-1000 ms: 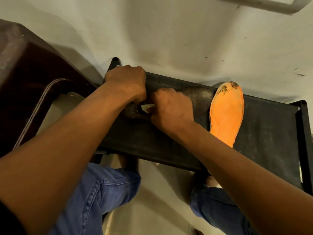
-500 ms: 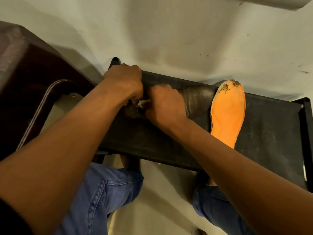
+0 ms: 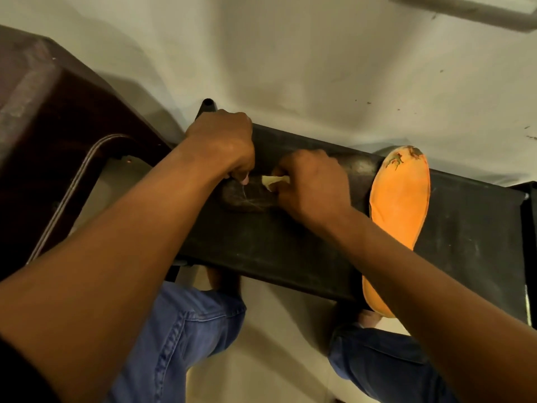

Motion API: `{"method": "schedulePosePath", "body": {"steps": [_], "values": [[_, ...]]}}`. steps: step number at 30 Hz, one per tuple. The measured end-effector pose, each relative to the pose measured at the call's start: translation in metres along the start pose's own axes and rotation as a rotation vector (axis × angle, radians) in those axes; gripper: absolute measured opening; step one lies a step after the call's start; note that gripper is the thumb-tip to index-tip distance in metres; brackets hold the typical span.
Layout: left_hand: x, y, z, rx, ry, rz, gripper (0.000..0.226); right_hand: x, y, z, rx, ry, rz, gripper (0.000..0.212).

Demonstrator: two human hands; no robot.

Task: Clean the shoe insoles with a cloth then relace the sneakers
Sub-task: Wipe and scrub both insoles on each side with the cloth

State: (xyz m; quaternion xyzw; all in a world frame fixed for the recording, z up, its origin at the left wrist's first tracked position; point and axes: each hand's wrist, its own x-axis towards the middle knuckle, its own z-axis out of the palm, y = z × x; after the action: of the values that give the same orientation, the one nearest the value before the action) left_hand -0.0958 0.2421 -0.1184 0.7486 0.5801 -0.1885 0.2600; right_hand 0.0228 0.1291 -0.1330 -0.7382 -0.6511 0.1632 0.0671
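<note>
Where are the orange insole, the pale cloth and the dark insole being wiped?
Orange insole [image 3: 399,205]: head view, middle of its orange face.
Pale cloth [image 3: 271,181]: head view, the bit showing beside the right hand's fingers.
Dark insole [image 3: 247,196]: head view, the scuffed patch between the hands.

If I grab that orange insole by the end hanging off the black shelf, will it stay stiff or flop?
The orange insole looks thin and flat, so it will probably bend when lifted by one end. Its near end overhangs the black shelf without visibly sagging, which hints at some springiness. The worn, torn toe looks fragile, so pulling there might tear it further.
</note>
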Motion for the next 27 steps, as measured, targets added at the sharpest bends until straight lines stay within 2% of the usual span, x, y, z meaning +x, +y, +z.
{"method": "schedulePosePath", "body": {"steps": [5, 7, 12, 15, 18, 23, 27], "values": [[-0.001, -0.002, -0.001, 0.011, 0.064, -0.015, 0.030, 0.007, -0.030, 0.003, 0.069, -0.039, -0.044, 0.031], [-0.002, -0.003, -0.002, -0.018, 0.056, -0.019, 0.028, 0.006, -0.028, -0.005, -0.006, -0.062, -0.054, 0.036], [-0.002, -0.003, 0.000, -0.087, -0.024, -0.012, 0.031, 0.001, 0.008, -0.019, -0.186, -0.046, 0.041, 0.029], [0.000, -0.003, 0.000, -0.067, -0.014, -0.007, 0.029, -0.002, 0.015, -0.017, -0.175, -0.051, 0.066, 0.027], [0.001, -0.003, -0.001, -0.033, -0.012, -0.013, 0.031, -0.004, 0.009, -0.008, -0.143, -0.015, 0.016, 0.022], [-0.005, -0.005, -0.008, -0.025, -0.026, -0.028, 0.026, 0.002, -0.018, 0.003, 0.053, 0.015, -0.036, 0.021], [-0.006, -0.004, -0.006, -0.004, 0.016, -0.031, 0.023, -0.003, -0.025, 0.003, 0.024, 0.012, -0.093, 0.025]]}}
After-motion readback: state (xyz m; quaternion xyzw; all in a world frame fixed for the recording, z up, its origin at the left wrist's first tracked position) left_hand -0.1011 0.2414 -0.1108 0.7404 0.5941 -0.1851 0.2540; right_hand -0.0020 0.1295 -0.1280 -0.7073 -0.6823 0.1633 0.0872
